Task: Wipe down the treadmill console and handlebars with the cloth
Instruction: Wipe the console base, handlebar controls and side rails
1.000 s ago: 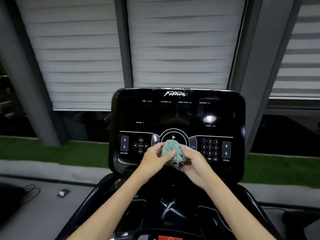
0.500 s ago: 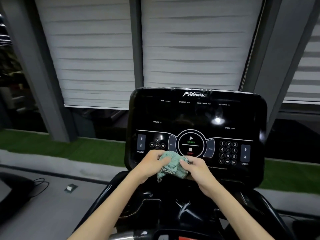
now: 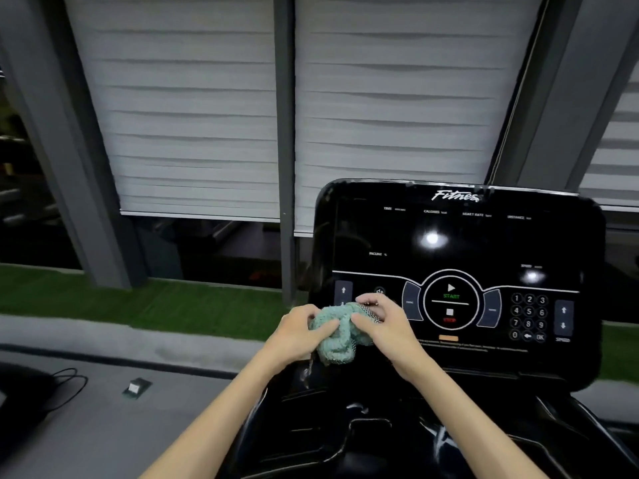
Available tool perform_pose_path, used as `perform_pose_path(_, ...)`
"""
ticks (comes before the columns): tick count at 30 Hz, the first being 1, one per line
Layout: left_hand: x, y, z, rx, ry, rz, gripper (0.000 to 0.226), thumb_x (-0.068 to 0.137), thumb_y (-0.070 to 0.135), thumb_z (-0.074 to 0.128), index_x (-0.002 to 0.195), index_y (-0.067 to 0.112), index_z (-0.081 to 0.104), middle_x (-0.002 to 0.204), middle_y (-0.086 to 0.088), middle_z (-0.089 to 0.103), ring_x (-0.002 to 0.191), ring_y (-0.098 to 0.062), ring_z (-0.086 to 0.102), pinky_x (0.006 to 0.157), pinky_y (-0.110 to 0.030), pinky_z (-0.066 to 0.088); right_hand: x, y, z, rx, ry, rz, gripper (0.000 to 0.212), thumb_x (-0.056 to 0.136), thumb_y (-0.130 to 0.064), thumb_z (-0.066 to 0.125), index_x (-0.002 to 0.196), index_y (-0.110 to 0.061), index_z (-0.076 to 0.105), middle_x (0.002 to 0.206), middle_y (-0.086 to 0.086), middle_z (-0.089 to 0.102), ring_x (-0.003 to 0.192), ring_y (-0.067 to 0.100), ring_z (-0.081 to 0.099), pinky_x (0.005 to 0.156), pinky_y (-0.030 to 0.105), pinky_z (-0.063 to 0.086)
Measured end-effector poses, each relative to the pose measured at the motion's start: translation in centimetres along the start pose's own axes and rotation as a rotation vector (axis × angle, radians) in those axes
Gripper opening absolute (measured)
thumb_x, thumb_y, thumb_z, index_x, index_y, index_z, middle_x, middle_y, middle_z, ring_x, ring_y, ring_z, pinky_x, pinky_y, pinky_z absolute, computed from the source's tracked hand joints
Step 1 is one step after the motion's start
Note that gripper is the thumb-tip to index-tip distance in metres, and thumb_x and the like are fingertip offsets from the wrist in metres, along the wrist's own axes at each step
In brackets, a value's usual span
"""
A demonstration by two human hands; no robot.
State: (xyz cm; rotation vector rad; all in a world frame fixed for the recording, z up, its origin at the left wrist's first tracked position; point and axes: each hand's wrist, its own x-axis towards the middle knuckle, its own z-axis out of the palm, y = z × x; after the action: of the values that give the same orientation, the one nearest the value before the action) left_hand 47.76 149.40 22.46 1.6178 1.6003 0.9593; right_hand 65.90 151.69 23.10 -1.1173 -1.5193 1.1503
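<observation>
Cloth [image 3: 337,335], bunched, now at console [image 3: 460,236] lower left, shifted from the centre buttons; gripped closed by left hand [image 3: 299,335] and right hand [image 3: 383,326]. Wiping probably beginning there.

Dim, soft-focus scene, wide-angle bowing at edges, two glare spots on glossy console [image 3: 463,236].

Both my forearms reach up from the bottom of the frame; my left hand [image 3: 300,335] and right hand [image 3: 383,326] meet near centre, fingers curled closed together.
</observation>
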Motion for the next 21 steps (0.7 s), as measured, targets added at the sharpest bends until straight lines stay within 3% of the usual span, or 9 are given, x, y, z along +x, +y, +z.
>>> perform_pose_path(2, 0.2, -1.1, -1.0, -0.077, 0.041, -0.012, 0.019, 0.089, 0.040, 0.063, 0.089, 0.020, 0.061, 0.092, 0.000, 0.071, 0.088, -0.015, 0.068, 0.084, -0.040, 0.055, 0.2, -0.2, 1.2, 0.022, -0.022, 0.019, 0.024, 0.085, -0.013, 0.067, 0.104, -0.026, 0.060, 0.108, 0.007, 0.065, 0.095, 0.019, 0.066, 0.078, 0.032, 0.057)
perform_pose_path(5, 0.6, -2.5, -2.7, -0.226, 0.097, -0.041, 0.016, 0.093, 0.035, 0.059, 0.092, 0.019, 0.059, 0.088, -0.003, 0.072, 0.084, -0.020, 0.069, 0.080, -0.041, 0.054, 0.7, -0.5, 2.5, -0.064, 0.027, -0.013, 0.018, 0.086, -0.018, 0.065, 0.102, -0.025, 0.061, 0.104, 0.003, 0.067, 0.087, 0.009, 0.064, 0.073, 0.015, 0.047)
perform_pose_path(8, 0.7, -4.3, -4.1, -0.258, 0.116, -0.055, 0.013, 0.093, 0.032, 0.060, 0.093, 0.020, 0.060, 0.081, -0.008, 0.073, 0.075, -0.022, 0.070, 0.072, -0.039, 0.054, 1.4, -0.7, 3.4, -0.271, 0.125, -0.163, 0.016, 0.087, -0.016, 0.063, 0.102, -0.022, 0.061, 0.102, -0.005, 0.064, 0.086, 0.003, 0.060, 0.074, 0.009, 0.043)
perform_pose_path(11, 1.3, -6.5, -4.9, -0.213, 0.171, -0.114, 0.012, 0.094, 0.029, 0.060, 0.090, 0.020, 0.066, 0.081, -0.007, 0.074, 0.078, -0.029, 0.071, 0.074, -0.044, 0.055, 2.5, -1.0, 4.5, -0.554, 0.199, -0.406, 0.024, 0.088, -0.014, 0.058, 0.112, -0.017, 0.058, 0.112, -0.005, 0.056, 0.103, 0.007, 0.053, 0.086, 0.010, 0.036)
perform_pose_path(13, 1.8, -7.8, -5.2, -0.200, 0.218, -0.152, 0.024, 0.096, 0.029, 0.056, 0.077, 0.017, 0.065, 0.074, -0.008, 0.071, 0.073, -0.032, 0.067, 0.067, -0.043, 0.053, 3.5, -1.2, 5.2, -0.718, 0.223, -0.554, 0.031, 0.087, -0.011, 0.057, 0.118, -0.011, 0.055, 0.123, 0.000, 0.051, 0.116, 0.012, 0.046, 0.097, 0.015, 0.034)
perform_pose_path(16, 2.2, -8.7, -5.2, -0.185, 0.220, -0.186, 0.038, 0.100, 0.031, 0.048, 0.064, 0.019, 0.052, 0.064, 0.000, 0.056, 0.065, -0.022, 0.053, 0.060, -0.030, 0.036, 5.3, -1.5, 6.2, -0.951, 0.239, -0.660, 0.040, 0.086, -0.012, 0.056, 0.125, -0.006, 0.051, 0.135, 0.011, 0.044, 0.127, 0.025, 0.039, 0.104, 0.035, 0.035)
perform_pose_path(19, 3.1, -9.9, -5.2, -0.128, 0.127, -0.220, 0.037, 0.101, 0.045, 0.036, 0.095, 0.019, 0.062, 0.097, -0.002, 0.066, 0.094, -0.023, 0.061, 0.079, -0.035, 0.047, 6.7, -1.6, 6.9, -1.141, 0.226, -0.691, 0.045, 0.086, -0.012, 0.055, 0.129, -0.004, 0.048, 0.140, 0.020, 0.039, 0.130, 0.033, 0.035, 0.104, 0.042, 0.033)
perform_pose_path(21, 3.5, -10.9, -5.5, -0.129, 0.100, -0.247, 0.039, 0.101, 0.048, 0.029, 0.110, 0.022, 0.057, 0.109, 0.000, 0.063, 0.104, -0.023, 0.059, 0.091, -0.044, 0.051, 7.3, -1.4, 7.4, -1.197, 0.230, -0.679, 0.047, 0.086, -0.014, 0.055, 0.131, -0.003, 0.047, 0.140, 0.024, 0.037, 0.131, 0.036, 0.034, 0.106, 0.046, 0.033)
